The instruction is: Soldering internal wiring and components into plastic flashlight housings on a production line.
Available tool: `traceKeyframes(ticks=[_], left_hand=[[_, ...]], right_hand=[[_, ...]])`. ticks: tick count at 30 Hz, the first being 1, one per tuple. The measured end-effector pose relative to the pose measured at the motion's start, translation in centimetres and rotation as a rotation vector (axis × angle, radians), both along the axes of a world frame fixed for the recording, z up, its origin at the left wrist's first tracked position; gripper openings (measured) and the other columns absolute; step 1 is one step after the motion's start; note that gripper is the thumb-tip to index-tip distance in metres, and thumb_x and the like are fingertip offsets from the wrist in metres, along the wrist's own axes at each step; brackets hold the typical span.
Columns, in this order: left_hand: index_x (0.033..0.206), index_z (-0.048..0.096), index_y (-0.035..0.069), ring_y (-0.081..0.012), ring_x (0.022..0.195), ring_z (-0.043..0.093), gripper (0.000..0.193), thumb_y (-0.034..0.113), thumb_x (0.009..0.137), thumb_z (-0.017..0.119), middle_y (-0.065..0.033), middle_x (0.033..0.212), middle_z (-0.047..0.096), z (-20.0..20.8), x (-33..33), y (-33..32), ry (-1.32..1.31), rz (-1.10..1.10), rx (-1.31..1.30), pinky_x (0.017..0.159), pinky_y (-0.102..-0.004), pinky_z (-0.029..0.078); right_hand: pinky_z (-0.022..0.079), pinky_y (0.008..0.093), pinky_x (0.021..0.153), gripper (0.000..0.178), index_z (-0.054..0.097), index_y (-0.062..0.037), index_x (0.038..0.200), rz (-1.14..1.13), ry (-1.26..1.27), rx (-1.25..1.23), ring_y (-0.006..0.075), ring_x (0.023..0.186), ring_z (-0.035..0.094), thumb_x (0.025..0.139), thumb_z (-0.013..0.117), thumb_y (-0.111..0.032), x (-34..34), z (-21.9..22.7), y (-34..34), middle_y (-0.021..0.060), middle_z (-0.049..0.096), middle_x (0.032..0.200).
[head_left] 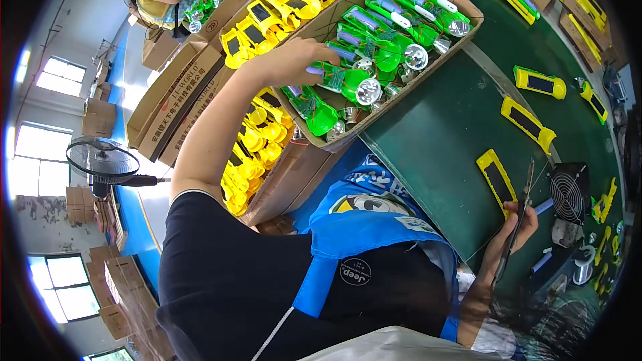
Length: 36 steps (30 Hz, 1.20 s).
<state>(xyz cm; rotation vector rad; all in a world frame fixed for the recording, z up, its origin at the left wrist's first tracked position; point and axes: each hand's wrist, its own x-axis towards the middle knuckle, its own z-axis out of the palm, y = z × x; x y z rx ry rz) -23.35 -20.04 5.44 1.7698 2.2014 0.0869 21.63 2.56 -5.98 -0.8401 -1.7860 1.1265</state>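
Observation:
My left hand [297, 60] reaches over the edge of a cardboard box [408, 90]. Its fingers are curled at the end of a green flashlight body [351, 81] with a circuit board, a pale purple battery and a silver reflector; the fingertips are partly hidden. Several similar green bodies lie in rows around it, some with loose thin wires. My right hand [518, 227], over the green table at the right, is closed around a long, dark, slim metal tool [512, 244] that looks like tweezers. Just beyond that hand lies a yellow flashlight shell [497, 177] with a dark panel.
More yellow shells [528, 124] lie on the green table [435, 134]. A small black fan [568, 190] and a solder wire spool [584, 264] stand at the right. Boxes of yellow shells [257, 33] flank the green bodies' box. Another person [157, 0] sits at the far left.

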Motion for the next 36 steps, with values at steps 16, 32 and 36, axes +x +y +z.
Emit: traceKeyframes(ticks=[16, 32, 36], left_hand=[[0.103, 0.061, 0.004, -0.0329, 0.091, 0.06, 0.032, 0.008, 0.072, 0.068, -0.0143, 0.087, 0.064, 0.0, 18.6, 12.4, -0.296, -0.342, 0.311, 0.084, -0.0414, 0.047], [0.104, 0.069, 0.004, -0.0265, 0.085, 0.058, 0.024, 0.003, 0.08, 0.068, -0.0097, 0.096, 0.067, -7.6, 25.5, 16.9, -0.421, -0.069, 0.521, 0.076, -0.0366, 0.049], [0.095, 0.072, 0.005, -0.0226, 0.072, 0.057, 0.018, 0.003, 0.077, 0.071, -0.0064, 0.084, 0.069, -7.2, 26.5, 17.1, -0.712, 0.13, 0.486, 0.064, -0.0353, 0.048]], right_hand=[[0.044, 0.0314, 0.087, 0.028, 0.048, -0.001, 0.12, -0.187, 0.091, 0.241, 0.0161, 0.091, 0.056, 0.098, 0.051, -0.019, 2.1, 0.6, 3.5, 0.01, 0.059, 0.1], [0.048, 0.0278, 0.074, 0.025, 0.05, 0.0009, 0.101, -0.095, 0.452, -0.39, 0.0161, 0.074, 0.06, 0.09, 0.06, -0.019, 6.2, 0.0, -2.8, 0.0116, 0.061, 0.082], [0.048, 0.0267, 0.073, 0.022, 0.05, 0.0009, 0.101, -0.102, 0.375, -0.42, 0.0151, 0.075, 0.061, 0.089, 0.06, -0.016, 6.3, 0.4, -3.0, 0.0119, 0.062, 0.085]])
